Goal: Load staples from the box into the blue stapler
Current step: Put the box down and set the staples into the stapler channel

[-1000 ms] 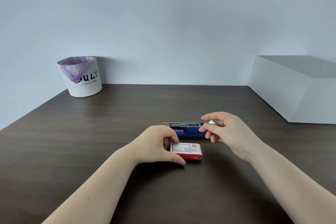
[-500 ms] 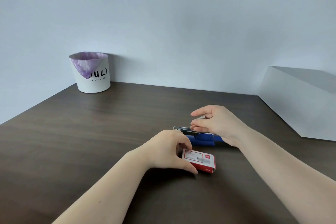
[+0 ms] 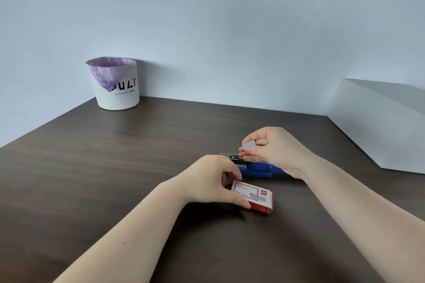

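The blue stapler (image 3: 257, 170) lies on the dark wooden table (image 3: 115, 179), its metal staple channel pointing left and partly hidden behind both hands. In front of it lies the red and white staple box (image 3: 255, 195). My left hand (image 3: 207, 179) grips the box's left end between thumb and fingers. My right hand (image 3: 271, 147) pinches a short silver strip of staples (image 3: 248, 145) just above the stapler's channel.
A white bin (image 3: 119, 96) with a purple liner and black lettering stands at the back left by the wall. A large white box (image 3: 379, 126) sits at the right edge of the table.
My right hand has come leftward from the stapler's right end to over its channel and now shows the staple strip between its fingers. The left hand stays on the box. The view has shifted.
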A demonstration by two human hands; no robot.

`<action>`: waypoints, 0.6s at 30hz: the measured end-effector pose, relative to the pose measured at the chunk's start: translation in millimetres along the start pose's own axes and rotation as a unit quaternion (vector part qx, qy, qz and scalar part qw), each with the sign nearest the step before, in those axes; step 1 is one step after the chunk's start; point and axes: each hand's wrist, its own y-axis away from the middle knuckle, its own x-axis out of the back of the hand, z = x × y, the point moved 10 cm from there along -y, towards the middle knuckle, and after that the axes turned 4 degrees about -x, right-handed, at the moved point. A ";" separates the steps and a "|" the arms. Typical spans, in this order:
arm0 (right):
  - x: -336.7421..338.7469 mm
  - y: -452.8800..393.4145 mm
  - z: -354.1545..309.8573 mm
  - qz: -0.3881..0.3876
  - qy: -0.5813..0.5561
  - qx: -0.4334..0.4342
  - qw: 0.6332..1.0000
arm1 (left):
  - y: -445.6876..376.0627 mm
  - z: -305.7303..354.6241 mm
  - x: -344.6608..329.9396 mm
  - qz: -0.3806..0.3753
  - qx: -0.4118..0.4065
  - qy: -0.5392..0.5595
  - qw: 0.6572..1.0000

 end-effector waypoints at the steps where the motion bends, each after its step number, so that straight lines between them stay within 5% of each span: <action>1: -0.4 0.6 0.2 -0.004 0.010 0.003 1.000 | 0.2 -0.8 2.4 0.010 0.000 0.005 1.000; 18: 9.7 5.0 -7.3 0.017 0.183 0.072 0.980 | 5.8 -38.4 35.4 0.179 0.051 -0.008 0.983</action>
